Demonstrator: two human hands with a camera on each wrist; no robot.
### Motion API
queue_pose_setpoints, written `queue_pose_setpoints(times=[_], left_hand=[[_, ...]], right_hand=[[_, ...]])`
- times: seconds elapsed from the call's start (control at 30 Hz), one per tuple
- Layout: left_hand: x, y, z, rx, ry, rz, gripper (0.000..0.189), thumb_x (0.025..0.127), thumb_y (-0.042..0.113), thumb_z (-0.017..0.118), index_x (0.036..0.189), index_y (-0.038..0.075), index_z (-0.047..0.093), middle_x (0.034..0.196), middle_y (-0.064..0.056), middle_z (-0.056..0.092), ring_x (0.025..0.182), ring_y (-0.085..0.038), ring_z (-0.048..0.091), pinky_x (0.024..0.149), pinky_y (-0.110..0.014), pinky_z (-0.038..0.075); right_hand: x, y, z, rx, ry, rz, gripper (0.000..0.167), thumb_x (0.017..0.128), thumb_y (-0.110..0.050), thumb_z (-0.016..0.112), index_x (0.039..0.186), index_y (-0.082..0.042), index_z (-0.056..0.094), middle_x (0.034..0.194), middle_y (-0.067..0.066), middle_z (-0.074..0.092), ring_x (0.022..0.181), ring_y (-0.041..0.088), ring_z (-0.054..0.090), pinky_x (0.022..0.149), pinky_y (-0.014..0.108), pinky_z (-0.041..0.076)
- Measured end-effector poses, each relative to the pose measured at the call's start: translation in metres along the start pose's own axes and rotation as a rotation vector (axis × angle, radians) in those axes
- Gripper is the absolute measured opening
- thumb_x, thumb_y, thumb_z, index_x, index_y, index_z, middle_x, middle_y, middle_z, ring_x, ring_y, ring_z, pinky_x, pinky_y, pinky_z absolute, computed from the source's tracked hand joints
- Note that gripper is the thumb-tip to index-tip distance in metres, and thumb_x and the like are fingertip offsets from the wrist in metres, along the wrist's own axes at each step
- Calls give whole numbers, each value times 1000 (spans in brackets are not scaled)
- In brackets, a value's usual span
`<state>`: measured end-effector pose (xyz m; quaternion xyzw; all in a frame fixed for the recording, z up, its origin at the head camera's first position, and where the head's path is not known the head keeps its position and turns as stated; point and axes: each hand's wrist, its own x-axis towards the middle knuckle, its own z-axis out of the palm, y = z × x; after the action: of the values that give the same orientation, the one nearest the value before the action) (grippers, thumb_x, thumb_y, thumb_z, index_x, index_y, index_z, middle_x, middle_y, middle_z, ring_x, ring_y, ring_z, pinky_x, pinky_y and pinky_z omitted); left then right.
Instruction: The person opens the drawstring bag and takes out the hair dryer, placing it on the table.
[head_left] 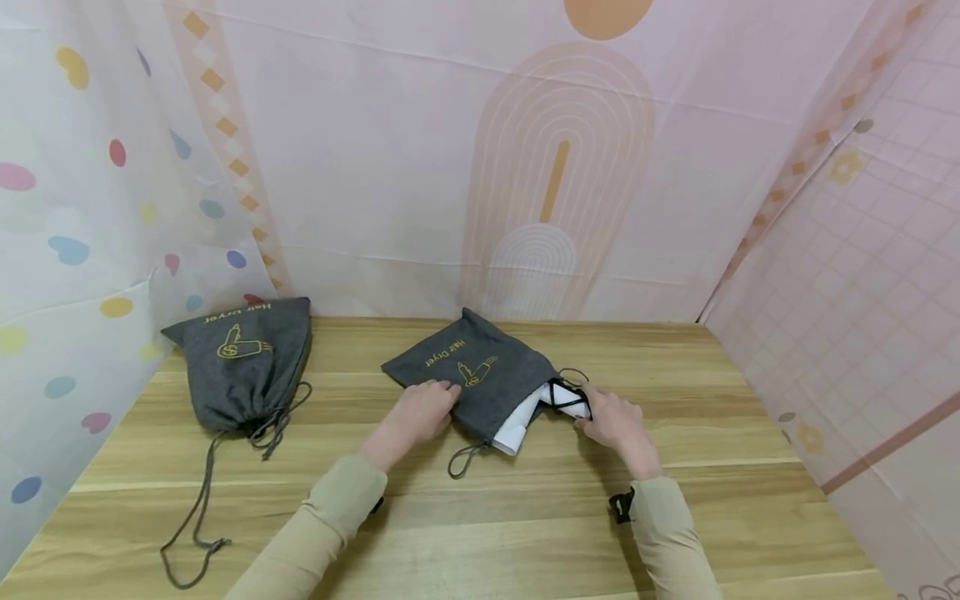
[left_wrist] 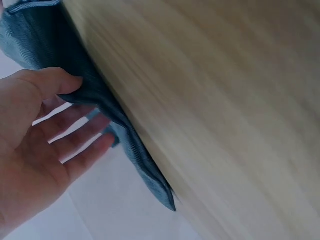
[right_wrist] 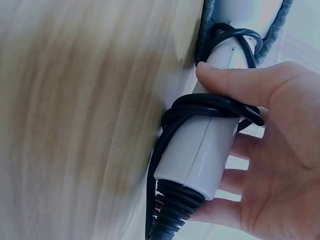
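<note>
A dark grey drawstring bag (head_left: 489, 340) lettered "Hair Dryer" lies near the middle of the table. Out of its opening, on the right, pokes a white hair dryer (head_left: 516, 430); the rest of it is hidden in the cloth. My right hand (head_left: 619, 427) grips the dryer's handle (right_wrist: 192, 155), which has a black cord (right_wrist: 205, 105) wound round it. On the bag's near left edge is my left hand (head_left: 422, 412). In the left wrist view its thumb (left_wrist: 62, 81) lies over the cloth, with the fingers behind the fold.
Another grey drawstring bag (head_left: 251, 367), gathered at the mouth, rests at the table's left side, its long cord (head_left: 201, 508) trailing toward me. Patterned cloth (head_left: 360, 167) hangs behind the wooden table (head_left: 480, 533) and along both sides.
</note>
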<state>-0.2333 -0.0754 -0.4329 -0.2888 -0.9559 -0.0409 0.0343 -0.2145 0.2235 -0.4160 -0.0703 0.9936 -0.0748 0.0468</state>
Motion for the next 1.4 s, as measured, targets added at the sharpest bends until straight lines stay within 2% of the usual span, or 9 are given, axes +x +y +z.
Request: queue_pose_setpoints(times=[0.27,0.47,0.53,0.67,0.83,1.1,1.3,1.4], left_hand=[[-11,26,-7,-59,50,25,28,81,11,67,107,1,62,97,-13,65,90,-29,63,75,-42,54],[-20,47,-8,-64,76,-9,34,83,26,65,106,0,63,96,-12,66,91,-29,63,75,-41,55],[-21,53,-5,-37,91,-28,42,83,36,65,106,0,63,97,-12,66,91,-28,63,75,-40,55],[-19,65,3,38,156,-73,52,82,49,64,102,1,62,91,-12,65,83,-26,62,66,-37,54],[-15,77,8,89,221,-144,45,79,46,67,90,3,60,82,-11,63,75,-25,60,59,-36,51],[-10,88,5,129,156,-221,42,79,41,67,92,1,60,86,-14,63,80,-26,60,64,-36,52],[-10,88,3,108,154,-229,40,76,37,68,93,1,60,86,-13,63,80,-26,61,64,-36,52],[-10,87,1,91,125,-228,40,77,35,67,97,1,59,88,-14,63,82,-26,61,65,-37,52]], right_hand=[[1,0,0,-1,4,16,56,85,-29,69,132,-8,47,112,16,66,79,28,63,54,38,44],[1,0,1,1,0,23,53,86,-29,69,130,-9,48,112,16,66,80,28,63,57,40,45],[0,0,1,3,0,27,53,86,-29,69,130,-9,48,112,16,66,81,29,63,57,40,45],[0,1,0,4,0,31,53,85,-29,69,130,-9,48,114,17,66,83,30,64,58,41,46],[-1,1,0,2,-2,30,55,85,-29,69,132,-9,47,114,17,66,83,30,64,57,41,46],[0,-1,1,6,-10,35,55,86,-28,69,132,-9,47,115,17,65,84,31,64,58,42,46],[0,0,1,3,-11,33,59,86,-29,68,136,-8,45,121,18,63,89,35,65,60,44,48],[0,0,1,1,-16,29,60,86,-30,68,137,-8,44,123,19,62,91,37,65,61,45,49]])
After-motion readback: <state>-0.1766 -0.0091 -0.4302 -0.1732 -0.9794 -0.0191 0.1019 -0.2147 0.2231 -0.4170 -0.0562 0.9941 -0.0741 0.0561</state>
